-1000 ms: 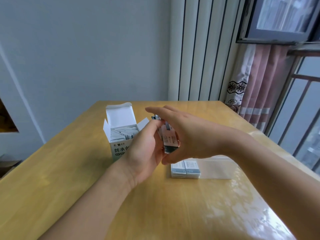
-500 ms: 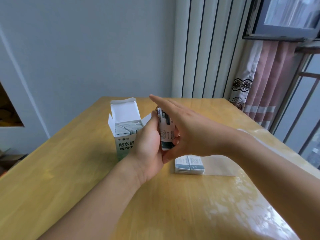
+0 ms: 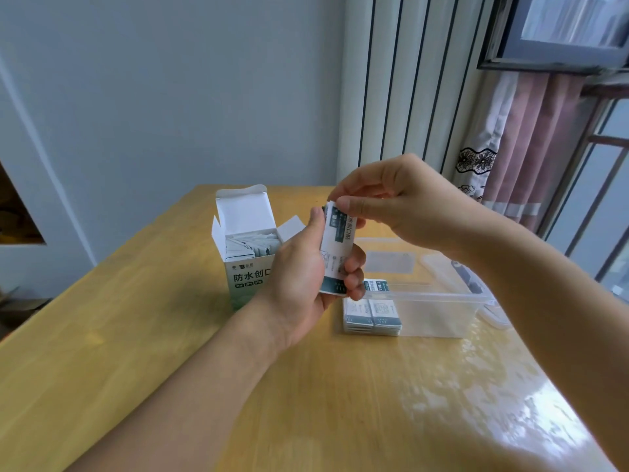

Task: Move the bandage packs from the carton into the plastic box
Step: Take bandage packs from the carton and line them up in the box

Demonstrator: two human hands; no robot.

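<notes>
My left hand [image 3: 303, 274] grips a small stack of white and teal bandage packs [image 3: 337, 253], held upright above the table. My right hand [image 3: 398, 202] pinches the top edge of that stack with thumb and fingers. The open white carton [image 3: 245, 247] stands behind my left hand, with more packs showing inside. The clear plastic box [image 3: 439, 298] sits to the right, below my right wrist. Several packs [image 3: 372, 313] lie stacked in its near left corner.
The wooden table [image 3: 170, 352] runs to the wall at the back. A clear lid [image 3: 391, 260] lies behind the box. A striped panel, a pink curtain [image 3: 531, 148] and a window stand at the right.
My right hand went from lying flat against the side of the packs to pinching their top edge. Both hands rose a little with the stack.
</notes>
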